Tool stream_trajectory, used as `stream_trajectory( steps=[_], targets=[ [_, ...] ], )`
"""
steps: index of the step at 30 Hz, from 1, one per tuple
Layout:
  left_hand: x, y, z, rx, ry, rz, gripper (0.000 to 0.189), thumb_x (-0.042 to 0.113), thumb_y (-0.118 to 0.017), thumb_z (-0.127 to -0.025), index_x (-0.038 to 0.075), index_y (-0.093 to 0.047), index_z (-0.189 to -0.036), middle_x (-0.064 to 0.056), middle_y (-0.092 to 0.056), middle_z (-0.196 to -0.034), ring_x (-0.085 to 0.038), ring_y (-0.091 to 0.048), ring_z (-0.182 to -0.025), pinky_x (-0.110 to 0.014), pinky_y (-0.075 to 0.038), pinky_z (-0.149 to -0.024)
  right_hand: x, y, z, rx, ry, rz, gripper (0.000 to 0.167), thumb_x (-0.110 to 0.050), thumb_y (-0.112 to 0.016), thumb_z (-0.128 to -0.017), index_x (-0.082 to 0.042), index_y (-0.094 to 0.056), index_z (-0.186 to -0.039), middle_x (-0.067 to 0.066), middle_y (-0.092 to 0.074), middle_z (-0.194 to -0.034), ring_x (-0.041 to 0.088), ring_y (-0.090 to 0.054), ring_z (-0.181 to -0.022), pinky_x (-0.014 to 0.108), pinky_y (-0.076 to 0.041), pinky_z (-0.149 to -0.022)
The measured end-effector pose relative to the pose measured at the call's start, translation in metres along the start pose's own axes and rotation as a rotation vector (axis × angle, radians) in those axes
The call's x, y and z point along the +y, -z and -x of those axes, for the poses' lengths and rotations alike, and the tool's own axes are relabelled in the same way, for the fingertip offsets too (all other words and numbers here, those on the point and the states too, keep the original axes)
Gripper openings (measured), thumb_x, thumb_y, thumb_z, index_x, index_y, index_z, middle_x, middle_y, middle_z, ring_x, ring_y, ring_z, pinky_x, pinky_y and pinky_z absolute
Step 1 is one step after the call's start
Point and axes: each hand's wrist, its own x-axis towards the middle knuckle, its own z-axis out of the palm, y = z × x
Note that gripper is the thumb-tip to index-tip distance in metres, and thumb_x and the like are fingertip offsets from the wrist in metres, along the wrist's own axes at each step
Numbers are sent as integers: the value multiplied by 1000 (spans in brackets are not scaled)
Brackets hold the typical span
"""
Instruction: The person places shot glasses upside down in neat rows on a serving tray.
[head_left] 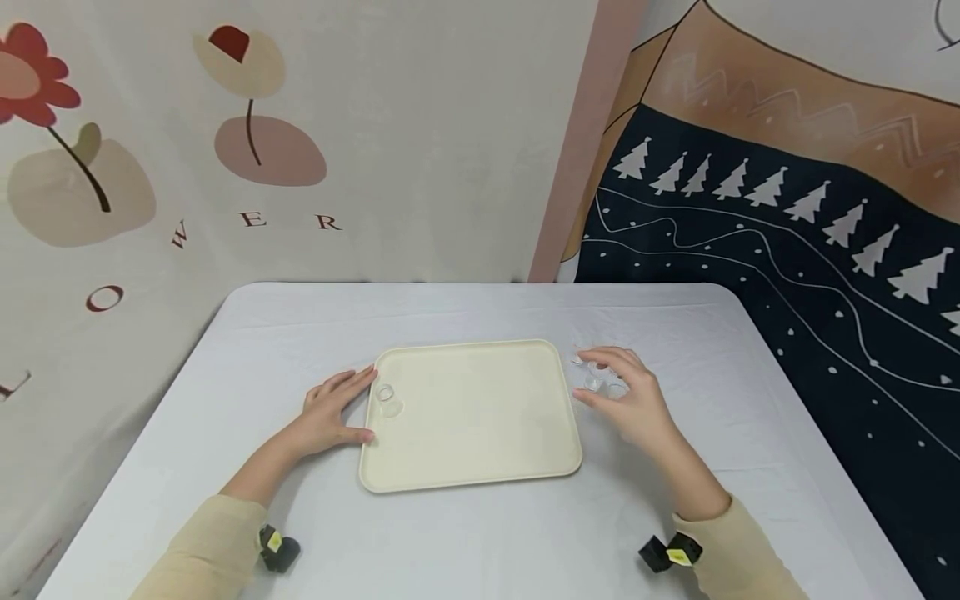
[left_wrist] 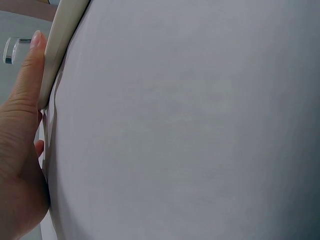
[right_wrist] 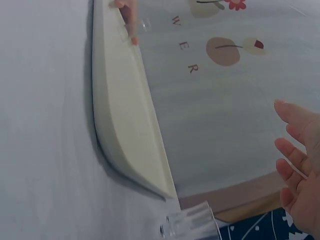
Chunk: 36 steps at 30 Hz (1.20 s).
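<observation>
A cream rectangular tray (head_left: 472,417) lies on the table. My left hand (head_left: 330,417) is at its left edge, fingers spread and fairly straight, fingertips and thumb touching the rim. Just inside that edge stands a small clear cup (head_left: 386,393), also seen beyond the thumb in the left wrist view as a clear cup (left_wrist: 19,50). Past the tray's right edge, my right hand (head_left: 626,396) hovers beside several small clear cups (head_left: 592,382), thumb and fingers apart with nothing held. The right wrist view shows clear cups (right_wrist: 192,222) apart from the right hand (right_wrist: 300,160).
A white cloth (head_left: 480,542) covers the table. Behind it hangs a pale curtain (head_left: 435,142) with flower prints, and to the right a dark cloth (head_left: 750,242) with white trees. Black devices (head_left: 279,550) sit at both wrists.
</observation>
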Motion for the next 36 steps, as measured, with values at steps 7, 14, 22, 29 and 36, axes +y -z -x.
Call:
stream_trajectory(
  steps=[7, 14, 22, 29, 36],
  targets=[
    [0, 0, 0, 0, -3, -16, 109, 51, -80, -66, 7, -27, -151, -13, -24, -155, -41, -13, -139, -62, -6, -103, 14, 16, 13, 32, -27, 72, 51, 2, -84, -69, -3, -65, -116, 9, -62, -116, 27, -51, -98, 40, -35, -84],
    [1, 0, 1, -3, 2, -14, 109, 51, -80, -66, 7, -27, -151, -12, -24, -156, -40, -12, -139, -61, -5, -104, 32, 30, 26, 36, -19, 123, 53, 4, -84, -67, -4, -65, -116, 9, -63, -115, 20, -50, -94, 34, -33, -79],
    [-1, -1, -1, -1, -4, -19, 110, 52, -80, -66, 7, -27, -151, -12, -24, -156, -40, -13, -139, -62, -6, -103, 50, 43, 39, -12, -14, 122, 53, -1, -84, -70, -3, -64, -119, 8, -62, -116, 11, -50, -94, 39, -32, -76],
    [-3, -1, -1, 5, -13, -19, 109, 51, -80, -66, 6, -28, -150, -13, -24, -156, -40, -13, -139, -62, -6, -103, 61, 52, 49, -70, -13, 142, 58, 1, -85, -67, -3, -62, -120, 8, -63, -115, 14, -51, -93, 35, -33, -78],
    [-1, 0, 1, 11, -16, -13, 108, 50, -80, -67, 6, -28, -150, -13, -24, -155, -41, -13, -139, -62, -6, -103, 75, 54, 59, -162, -60, 152, 58, 2, -84, -66, 3, -60, -119, 15, -63, -112, 24, -51, -94, 41, -36, -80]
  ],
)
